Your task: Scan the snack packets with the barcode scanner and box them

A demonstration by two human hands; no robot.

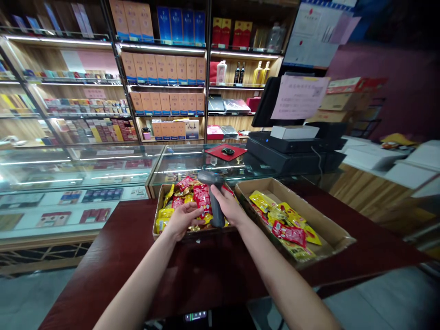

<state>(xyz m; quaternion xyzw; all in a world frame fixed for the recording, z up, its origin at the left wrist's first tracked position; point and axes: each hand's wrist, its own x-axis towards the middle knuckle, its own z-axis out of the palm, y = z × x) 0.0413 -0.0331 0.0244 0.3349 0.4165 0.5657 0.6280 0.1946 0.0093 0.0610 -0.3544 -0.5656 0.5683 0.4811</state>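
My right hand (228, 206) is wrapped round the handle of a dark grey barcode scanner (216, 208), its head tilted up and to the left. My left hand (185, 219) has its fingertips closed at the lower edge of a red snack packet (202, 197), which faces up beside the scanner. Both hands are over a shallow cardboard box (155, 224) filled with red and yellow snack packets (166, 213). To the right, a second, longer cardboard box (325, 222) holds several yellow and red packets (290, 233), bunched in its middle and left part.
The boxes stand on a dark red wooden table (113, 261). Behind it runs a glass display counter (134, 160) with a computer mouse (227, 151) on a red mat (213, 149). A monitor (266, 103) and black till (292, 160) stand back right. Stocked shelves (165, 87) line the wall.
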